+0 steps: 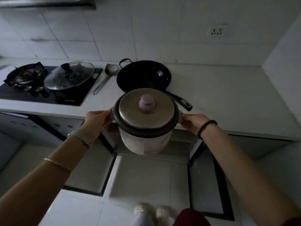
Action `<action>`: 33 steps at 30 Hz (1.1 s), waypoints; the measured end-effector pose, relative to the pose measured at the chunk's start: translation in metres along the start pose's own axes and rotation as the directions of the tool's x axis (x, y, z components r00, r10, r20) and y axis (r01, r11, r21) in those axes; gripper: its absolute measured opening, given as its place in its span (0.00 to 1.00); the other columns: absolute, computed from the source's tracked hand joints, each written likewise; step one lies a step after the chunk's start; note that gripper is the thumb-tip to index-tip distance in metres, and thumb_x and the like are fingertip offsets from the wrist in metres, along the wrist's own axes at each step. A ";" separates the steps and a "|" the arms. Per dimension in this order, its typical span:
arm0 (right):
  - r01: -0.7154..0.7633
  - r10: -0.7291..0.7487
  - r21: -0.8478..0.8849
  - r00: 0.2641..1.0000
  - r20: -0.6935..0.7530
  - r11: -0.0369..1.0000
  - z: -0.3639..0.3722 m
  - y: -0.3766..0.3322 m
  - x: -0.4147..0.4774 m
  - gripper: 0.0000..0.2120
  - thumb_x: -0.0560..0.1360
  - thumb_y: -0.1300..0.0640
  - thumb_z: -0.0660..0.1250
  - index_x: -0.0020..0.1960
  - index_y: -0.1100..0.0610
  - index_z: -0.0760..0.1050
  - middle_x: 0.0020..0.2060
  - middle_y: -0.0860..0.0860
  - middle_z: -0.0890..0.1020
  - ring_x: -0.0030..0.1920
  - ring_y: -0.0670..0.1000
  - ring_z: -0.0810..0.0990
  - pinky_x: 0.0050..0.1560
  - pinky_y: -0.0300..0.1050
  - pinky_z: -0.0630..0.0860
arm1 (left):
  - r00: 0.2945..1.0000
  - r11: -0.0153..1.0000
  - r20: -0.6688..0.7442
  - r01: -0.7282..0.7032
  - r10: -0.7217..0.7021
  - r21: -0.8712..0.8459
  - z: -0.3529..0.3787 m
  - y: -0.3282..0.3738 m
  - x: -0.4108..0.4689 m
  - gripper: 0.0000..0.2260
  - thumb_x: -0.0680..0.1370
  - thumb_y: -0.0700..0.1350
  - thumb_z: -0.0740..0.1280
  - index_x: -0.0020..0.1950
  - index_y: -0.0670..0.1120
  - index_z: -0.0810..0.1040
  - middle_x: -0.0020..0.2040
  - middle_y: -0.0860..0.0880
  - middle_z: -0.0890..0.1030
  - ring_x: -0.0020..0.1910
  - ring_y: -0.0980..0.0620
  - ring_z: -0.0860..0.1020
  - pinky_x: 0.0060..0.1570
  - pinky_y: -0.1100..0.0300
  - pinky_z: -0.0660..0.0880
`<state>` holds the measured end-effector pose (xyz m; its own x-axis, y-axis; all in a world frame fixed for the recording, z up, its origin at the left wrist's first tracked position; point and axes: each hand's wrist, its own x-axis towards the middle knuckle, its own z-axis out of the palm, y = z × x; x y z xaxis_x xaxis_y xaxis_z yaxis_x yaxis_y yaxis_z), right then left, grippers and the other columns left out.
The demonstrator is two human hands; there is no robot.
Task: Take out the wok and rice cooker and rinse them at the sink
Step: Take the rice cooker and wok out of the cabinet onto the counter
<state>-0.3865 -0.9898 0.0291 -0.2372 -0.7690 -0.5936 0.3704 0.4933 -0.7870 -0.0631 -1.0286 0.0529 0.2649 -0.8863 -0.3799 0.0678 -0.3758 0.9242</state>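
The rice cooker (145,137), white-bodied with a metal lid and a purple knob, hangs in the air in front of the counter edge, above the open cupboard. My left hand (96,121) grips its left side handle and my right hand (193,122) grips its right side handle. Just behind it, the black wok (144,75) sits on the white counter (219,98), its long handle pointing to the front right.
A metal spatula (105,79) lies left of the wok. The gas hob (47,88) at the left carries a glass lid (69,75) on one burner. Two cupboard doors (91,170) stand open below the counter. A wall socket (216,31) is on the tiles.
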 end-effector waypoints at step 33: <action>0.138 0.036 0.256 0.817 -0.575 0.957 -0.224 -0.173 0.112 0.15 0.78 0.69 0.62 0.63 0.66 0.74 0.57 0.60 0.80 0.41 0.51 0.79 0.23 0.37 0.77 | 0.775 0.945 0.597 0.001 -0.207 0.327 0.447 0.086 0.125 0.10 0.79 0.31 0.61 0.39 0.38 0.72 0.39 0.44 0.76 0.24 0.55 0.78 0.24 0.63 0.77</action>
<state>-0.6785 -1.0702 0.0608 -0.6970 -0.3772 -0.6098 0.5513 0.2618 -0.7921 -0.4540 -1.2922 0.0671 -0.3831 -0.7707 -0.5092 -0.2501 -0.4441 0.8603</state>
